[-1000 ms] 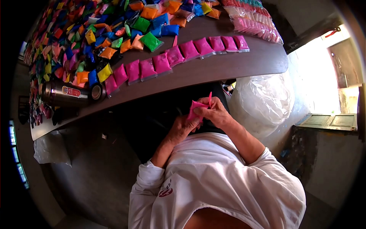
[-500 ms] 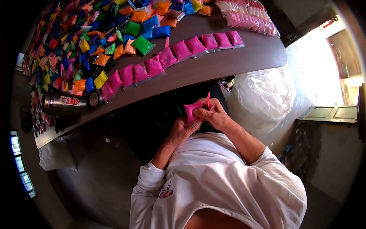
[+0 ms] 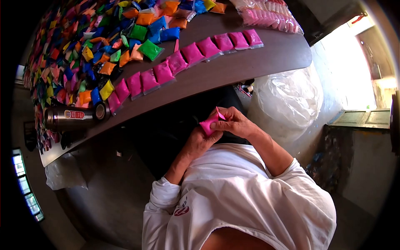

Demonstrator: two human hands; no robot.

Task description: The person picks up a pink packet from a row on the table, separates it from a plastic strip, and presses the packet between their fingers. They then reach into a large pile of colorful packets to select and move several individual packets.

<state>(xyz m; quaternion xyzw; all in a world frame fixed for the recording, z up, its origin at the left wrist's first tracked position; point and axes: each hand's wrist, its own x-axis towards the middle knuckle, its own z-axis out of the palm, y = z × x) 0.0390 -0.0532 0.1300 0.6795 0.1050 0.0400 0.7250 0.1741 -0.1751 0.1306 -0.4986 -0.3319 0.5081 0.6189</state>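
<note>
Between my two hands, over my lap below the table edge, is a pink packet (image 3: 206, 126). My left hand (image 3: 201, 141) grips its lower side with the fingers closed. My right hand (image 3: 234, 122) pinches its right side, thumb on top. A small pink pointed piece (image 3: 219, 114) stands up beside the right fingers; whether it is part of the packet or a separate tool I cannot tell. On the table (image 3: 183, 81), a curved row of pink packets (image 3: 177, 63) lies near the front edge.
A large heap of colourful packets (image 3: 87, 54) covers the table's left side. A steel flask (image 3: 75, 118) lies at its lower left edge. Pink packets in clear wrap (image 3: 268, 18) lie at the back right. A big clear plastic bag (image 3: 287, 104) stands right of my hands.
The packet between my hands has tilted a little, and the thin pink piece by my right fingers has shifted left. The table view has moved slightly.
</note>
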